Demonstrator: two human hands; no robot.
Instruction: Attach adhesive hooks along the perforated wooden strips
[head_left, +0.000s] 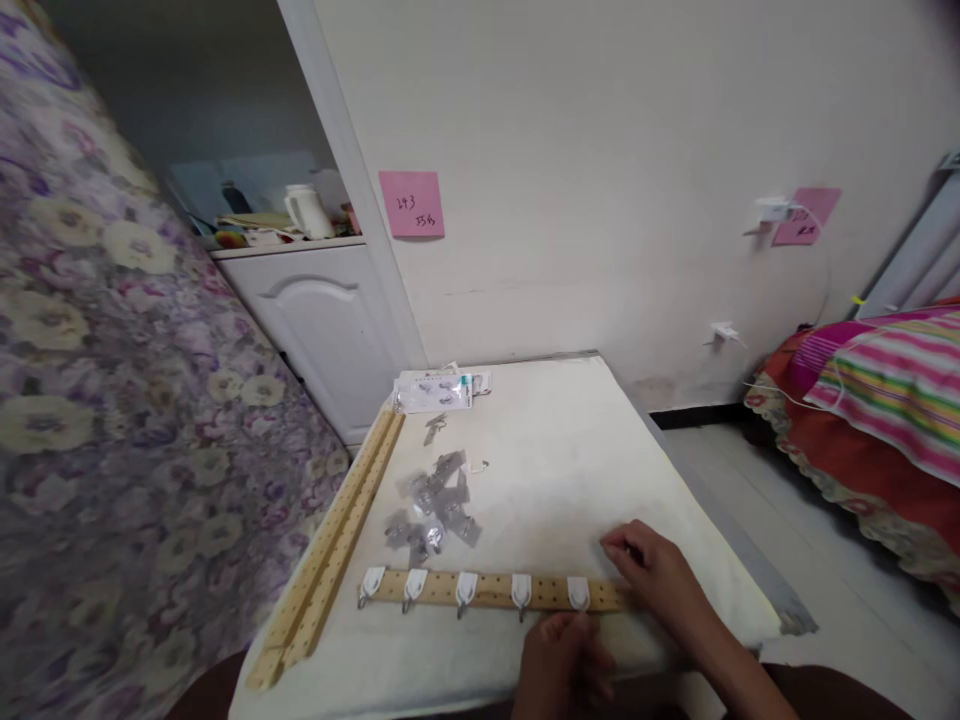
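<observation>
A perforated wooden strip (pixel 495 590) lies across the near part of the white table (pixel 570 450), with several white hooks stuck along it. My right hand (pixel 652 570) rests on the strip's right end, fingers curled over it. My left hand (pixel 559 665) is at the table's near edge just below the rightmost hook (pixel 578 593), fingers pinched together; what they hold is too small to make out.
A pile of clear adhesive hooks (pixel 435 505) lies mid-table, a packet of them (pixel 435 392) at the far edge. Two longer perforated strips (pixel 334 545) run along the left edge. A floral curtain hangs left, a striped bed stands right, and a white cupboard stands behind.
</observation>
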